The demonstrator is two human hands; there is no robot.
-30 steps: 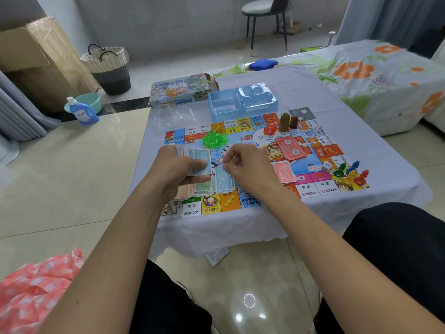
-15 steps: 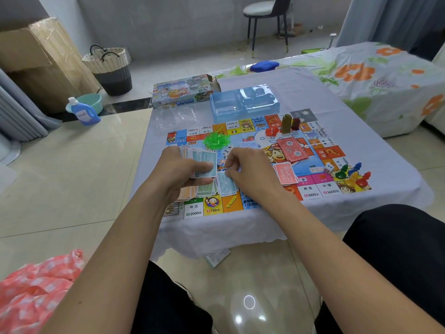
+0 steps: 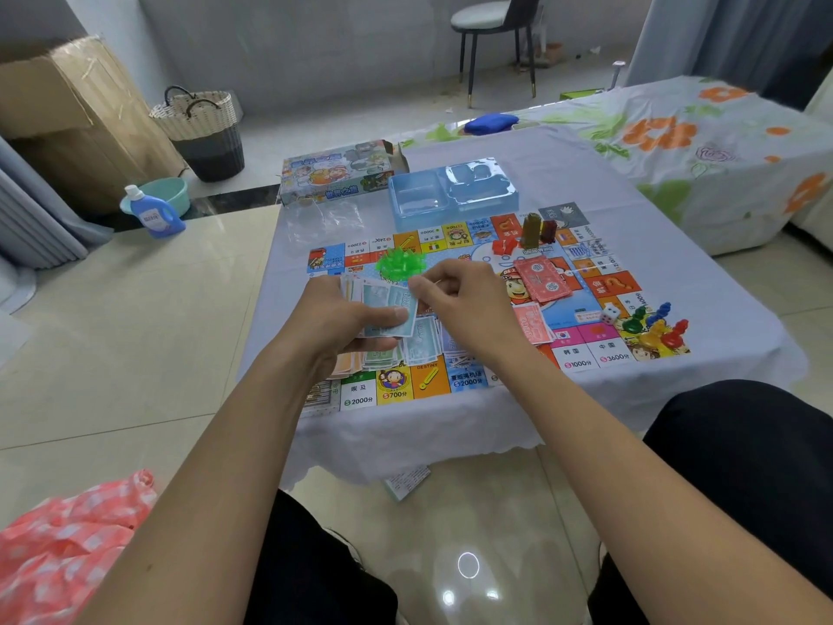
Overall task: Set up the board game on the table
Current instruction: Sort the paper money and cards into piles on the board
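Sorting cash: left hand grips the banknote stack over the board; right hand, just beside, pinches its top note. Sorted piles lie directly below, nearer the right.

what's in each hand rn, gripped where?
Left hand grips a fanned stack of play money, thumb across its near edge. Right hand fingers pinch at its top right corner.
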